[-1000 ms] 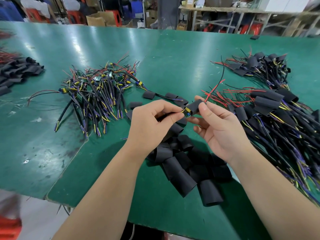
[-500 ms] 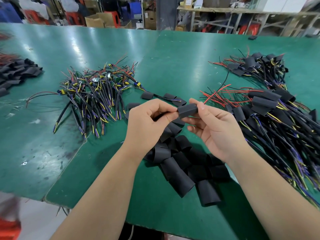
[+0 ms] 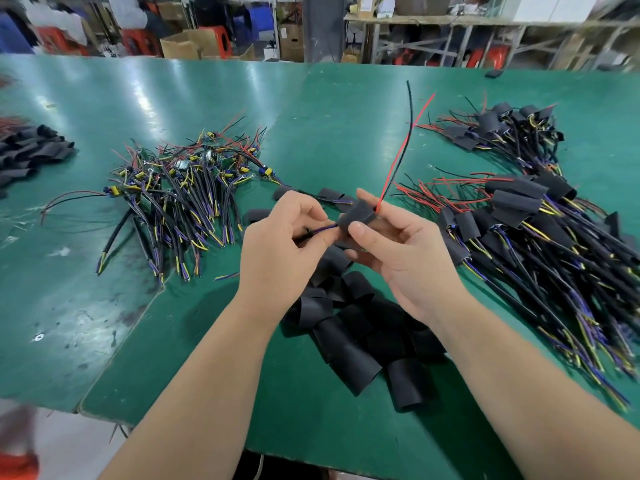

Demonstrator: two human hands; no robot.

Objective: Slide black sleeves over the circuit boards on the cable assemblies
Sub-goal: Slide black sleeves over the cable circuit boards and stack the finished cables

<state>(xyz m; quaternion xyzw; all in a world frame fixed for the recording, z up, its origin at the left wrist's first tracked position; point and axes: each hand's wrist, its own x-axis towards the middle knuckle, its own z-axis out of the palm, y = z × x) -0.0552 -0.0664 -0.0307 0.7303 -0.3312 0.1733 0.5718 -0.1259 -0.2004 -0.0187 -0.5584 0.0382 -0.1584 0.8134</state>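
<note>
My right hand [image 3: 401, 251] pinches a black sleeve [image 3: 356, 215] between thumb and fingers above the table. The circuit board is hidden inside the sleeve. A red and a black wire [image 3: 403, 143] stick up out of its far end. My left hand [image 3: 280, 244] pinches the purple and black cable [image 3: 320, 229] that comes out of the sleeve's near end. Under both hands lies a pile of loose black sleeves [image 3: 360, 334].
A heap of bare cable assemblies [image 3: 180, 195] lies to the left. Sleeved assemblies [image 3: 540, 237] are heaped on the right, with another bunch [image 3: 502, 133] behind them. More black sleeves [image 3: 31, 150] sit at the far left. The green table's front edge [image 3: 242, 455] is near.
The sleeve has slid fully over the board, which showed yellow at its end a second ago. The red and black wires now stick upward.
</note>
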